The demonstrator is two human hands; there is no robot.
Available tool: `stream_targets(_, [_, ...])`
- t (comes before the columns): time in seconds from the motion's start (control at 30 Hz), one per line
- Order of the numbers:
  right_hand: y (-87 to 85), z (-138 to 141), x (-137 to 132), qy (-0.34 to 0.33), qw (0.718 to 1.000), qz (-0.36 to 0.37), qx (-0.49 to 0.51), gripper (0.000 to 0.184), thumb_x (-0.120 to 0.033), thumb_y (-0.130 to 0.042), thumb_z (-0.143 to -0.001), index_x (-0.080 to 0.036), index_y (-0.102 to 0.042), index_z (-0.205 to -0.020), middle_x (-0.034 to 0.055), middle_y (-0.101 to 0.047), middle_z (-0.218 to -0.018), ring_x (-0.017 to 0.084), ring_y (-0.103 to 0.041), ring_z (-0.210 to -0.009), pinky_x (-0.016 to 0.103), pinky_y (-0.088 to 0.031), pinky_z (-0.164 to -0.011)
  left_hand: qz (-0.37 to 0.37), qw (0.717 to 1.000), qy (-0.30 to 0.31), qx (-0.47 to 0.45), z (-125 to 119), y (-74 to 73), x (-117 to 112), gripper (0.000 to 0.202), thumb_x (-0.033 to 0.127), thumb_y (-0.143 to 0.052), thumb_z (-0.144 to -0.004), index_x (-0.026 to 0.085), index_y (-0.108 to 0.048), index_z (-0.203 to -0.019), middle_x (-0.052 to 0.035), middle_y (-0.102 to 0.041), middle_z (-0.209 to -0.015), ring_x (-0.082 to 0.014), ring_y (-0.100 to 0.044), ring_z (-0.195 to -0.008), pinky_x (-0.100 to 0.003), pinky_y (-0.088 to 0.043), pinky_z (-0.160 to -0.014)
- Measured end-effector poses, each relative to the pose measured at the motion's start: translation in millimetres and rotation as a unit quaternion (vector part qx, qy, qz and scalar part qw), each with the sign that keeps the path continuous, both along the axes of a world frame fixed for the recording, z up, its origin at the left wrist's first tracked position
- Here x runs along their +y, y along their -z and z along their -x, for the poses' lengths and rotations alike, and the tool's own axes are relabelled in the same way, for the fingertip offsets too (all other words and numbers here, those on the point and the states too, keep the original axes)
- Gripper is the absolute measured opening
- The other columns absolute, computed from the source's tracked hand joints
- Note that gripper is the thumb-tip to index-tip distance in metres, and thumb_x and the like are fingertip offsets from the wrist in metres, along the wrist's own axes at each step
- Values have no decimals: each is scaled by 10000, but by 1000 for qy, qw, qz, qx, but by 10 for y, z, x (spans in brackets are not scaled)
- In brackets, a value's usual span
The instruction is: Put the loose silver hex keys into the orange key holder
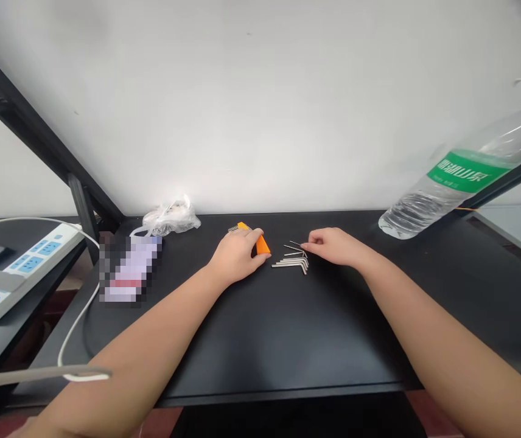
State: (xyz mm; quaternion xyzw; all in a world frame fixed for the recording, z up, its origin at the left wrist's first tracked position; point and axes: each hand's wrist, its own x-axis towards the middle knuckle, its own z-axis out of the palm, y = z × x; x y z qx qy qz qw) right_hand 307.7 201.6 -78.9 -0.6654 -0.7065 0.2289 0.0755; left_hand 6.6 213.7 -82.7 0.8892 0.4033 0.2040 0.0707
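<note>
On the black table, my left hand (237,254) is wrapped round an orange hex key holder (262,244). Ends of several metal keys (233,229) show beyond its far left side. Several L-shaped hex keys (291,263) lie in a row to the right of that hand, their short arms bent toward me. At the far end of the row my right hand (331,244) pinches a thin hex key (296,244) between thumb and fingertips. Its other fingers are curled in. My palm covers much of the holder.
A large water bottle (425,198) with a green label stands at the right. Left of my hands are a clear plastic bag (172,217) and a blurred-out phone-shaped object (129,271). A white cable (78,316) loops near my left forearm, beside a power strip (23,274).
</note>
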Motion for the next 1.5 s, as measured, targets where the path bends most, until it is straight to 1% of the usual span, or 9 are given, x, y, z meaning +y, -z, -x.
stream_targets(0.07, [8, 19, -4, 6, 1000, -20, 9, 352, -572, -593, -905, -234, -627, -816, 18, -683, -787, 175, -586, -657, 292, -402, -584, 3, 1000, 1, 0, 0, -1, -1, 424, 451, -658, -931, 219, -585, -1277, -82, -727, -1125, -294, -655, -1061, -442, -513, -941])
stream_targets(0.17, [32, 72, -14, -36, 997, -69, 25, 261, -504, -632, -891, -246, -669, -910, 29, -700, -908, 187, -620, -753, 299, -446, -655, 6, 1000, 0, 2, -2, 0, 0, 426, 448, -659, -930, 218, -583, -1280, -79, -727, -1124, -291, -657, -1048, -445, -511, -949])
stream_targets(0.27, [60, 99, -20, -75, 992, -96, 27, 140, -358, -616, -891, -242, -693, -902, 32, -691, -971, 182, -624, -805, 300, -464, -713, 4, 1000, 0, 1, -3, 4, 2, 429, 451, -658, -930, 218, -580, -1282, -76, -728, -1115, -287, -657, -1034, -433, -513, -932])
stream_targets(0.37, [57, 83, -19, -73, 993, -87, 38, 167, -264, -547, -907, -240, -709, -874, 26, -693, -969, 175, -622, -801, 302, -466, -724, 6, 1000, 0, 1, -2, 6, 6, 429, 460, -657, -929, 223, -584, -1279, -73, -726, -1094, -283, -656, -1018, -428, -517, -921])
stream_targets(0.73, [-47, -27, -27, -110, 991, -49, 56, 187, -272, -556, -907, -256, -742, -912, 33, -682, -1047, 186, -612, -818, 319, -471, -754, 9, 1000, 4, -9, 1, 11, 8, 452, 465, -655, -928, 228, -579, -1306, -74, -721, -1075, -286, -648, -1021, -436, -522, -924])
stream_targets(0.9, [-136, 38, -70, -156, 985, -48, 53, 226, -248, -515, -928, -249, -741, -927, 35, -677, -1034, 189, -629, -859, 321, -476, -789, 12, 1000, 10, -11, 6, -6, 2, 440, 457, -652, -929, 223, -583, -1294, -72, -721, -1056, -284, -648, -1002, -436, -525, -904])
stream_targets(1.13, [-250, 208, -219, -179, 983, -6, 36, 232, -458, -673, -876, -246, -707, -964, 45, -635, -1028, 184, -607, -797, 307, -465, -688, 17, 1000, 10, -15, 1, -8, 2, 430, 457, -649, -931, 225, -575, -1286, -68, -714, -1050, -277, -650, -997, -428, -524, -906])
stream_targets(1.3, [-235, 227, -255, -181, 983, -11, 15, 149, -342, -672, -859, -243, -671, -971, 40, -620, -1035, 167, -589, -754, 295, -433, -635, 21, 1000, 15, -13, -8, -16, -6, 436, 420, -647, -927, 228, -562, -1309, -71, -719, -1097, -289, -651, -1048, -445, -527, -932])
stream_targets(1.5, [-247, 257, -280, -213, 975, -68, 17, 110, -286, -617, -909, -233, -695, -966, 51, -611, -1050, 173, -590, -803, 305, -455, -710, 31, 999, 8, -25, -16, -32, -23, 475, 314, -638, -897, 235, -540, -1355, -66, -711, -1182, -286, -645, -1117, -450, -527, -976])
